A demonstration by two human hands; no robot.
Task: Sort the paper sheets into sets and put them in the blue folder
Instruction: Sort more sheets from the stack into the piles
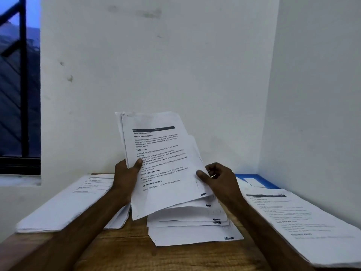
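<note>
Sheaf of sheets [162, 153] held up; fingers of left hand [125, 177] grasp its left edge, those of right hand [220, 180] its right.

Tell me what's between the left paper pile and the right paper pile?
In the head view, a messy middle stack lies there; the left hand and right hand hold sheets over it.
</note>
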